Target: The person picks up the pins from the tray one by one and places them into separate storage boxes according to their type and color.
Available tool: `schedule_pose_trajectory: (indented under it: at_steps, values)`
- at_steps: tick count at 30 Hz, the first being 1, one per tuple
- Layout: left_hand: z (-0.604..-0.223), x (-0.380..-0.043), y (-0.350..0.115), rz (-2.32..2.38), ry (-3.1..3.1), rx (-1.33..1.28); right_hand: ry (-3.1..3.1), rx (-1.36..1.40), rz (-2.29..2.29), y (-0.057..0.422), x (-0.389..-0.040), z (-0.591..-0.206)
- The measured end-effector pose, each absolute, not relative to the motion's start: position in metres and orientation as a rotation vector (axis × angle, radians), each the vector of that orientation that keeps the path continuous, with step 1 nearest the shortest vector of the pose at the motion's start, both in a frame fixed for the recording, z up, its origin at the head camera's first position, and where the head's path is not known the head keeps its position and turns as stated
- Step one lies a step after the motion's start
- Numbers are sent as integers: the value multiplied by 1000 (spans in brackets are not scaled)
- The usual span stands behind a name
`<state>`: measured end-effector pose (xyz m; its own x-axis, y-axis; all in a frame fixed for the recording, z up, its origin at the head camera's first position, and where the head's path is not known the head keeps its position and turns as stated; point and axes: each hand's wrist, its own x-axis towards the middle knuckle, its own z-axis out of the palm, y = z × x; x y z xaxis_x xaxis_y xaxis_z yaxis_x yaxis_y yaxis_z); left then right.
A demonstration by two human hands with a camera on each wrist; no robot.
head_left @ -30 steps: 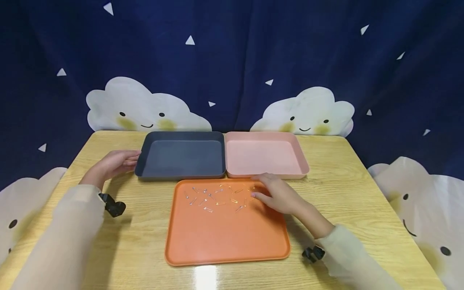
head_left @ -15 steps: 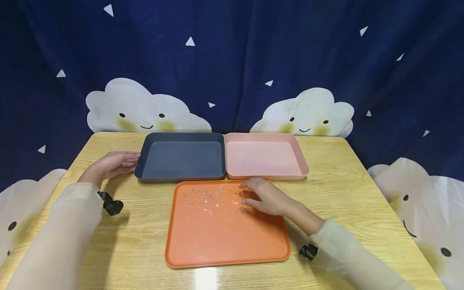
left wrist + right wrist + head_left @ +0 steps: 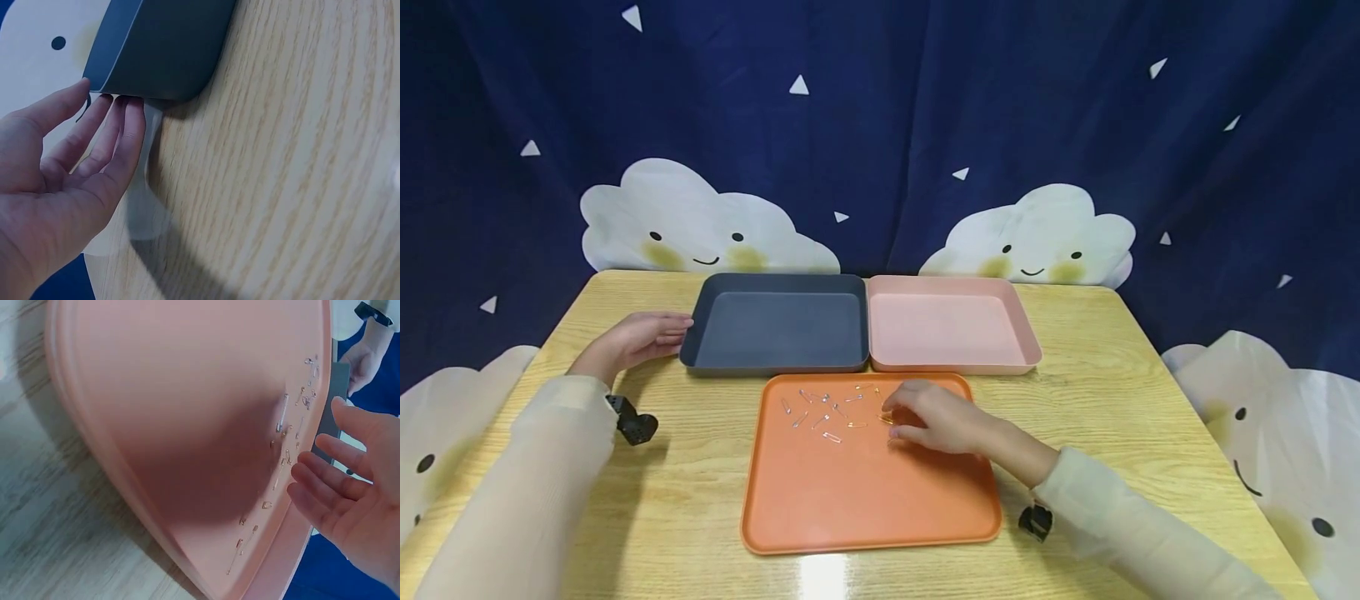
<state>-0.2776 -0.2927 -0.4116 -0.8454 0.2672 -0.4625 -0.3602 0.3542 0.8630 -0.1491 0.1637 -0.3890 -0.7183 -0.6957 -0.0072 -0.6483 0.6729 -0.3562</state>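
Note:
Several small safety pins lie scattered across the back half of an orange tray [image 3: 872,508]. Some are silver, like the silver safety pin [image 3: 832,437], and others are gold, like the gold safety pin [image 3: 857,425]. My right hand [image 3: 936,421] hovers over the right side of this group, fingers relaxed and spread, and hides some of the pins. In the right wrist view nothing is between those fingers. At the left end of a dark grey tray [image 3: 169,56], my left hand [image 3: 75,162] touches the wall with extended fingertips, its thumb by the rim.
A pink tray [image 3: 955,367] stands right of the dark grey one, side by side behind the orange tray. All rest on a wooden table [image 3: 692,500]. A navy curtain [image 3: 880,125] with clouds hangs behind. Each wrist carries a small black camera [image 3: 637,427].
My right hand has moved left and slightly toward me over the orange tray, uncovering its back right corner. The left hand stays against the dark grey tray.

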Motion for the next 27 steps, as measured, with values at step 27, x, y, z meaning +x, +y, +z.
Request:
schedule_pose_trajectory:
  at_steps: [27]
  values:
    - [-409, -278, -290, 1459, 2132, -105, 2825, -986, -558, 141, -165, -406]
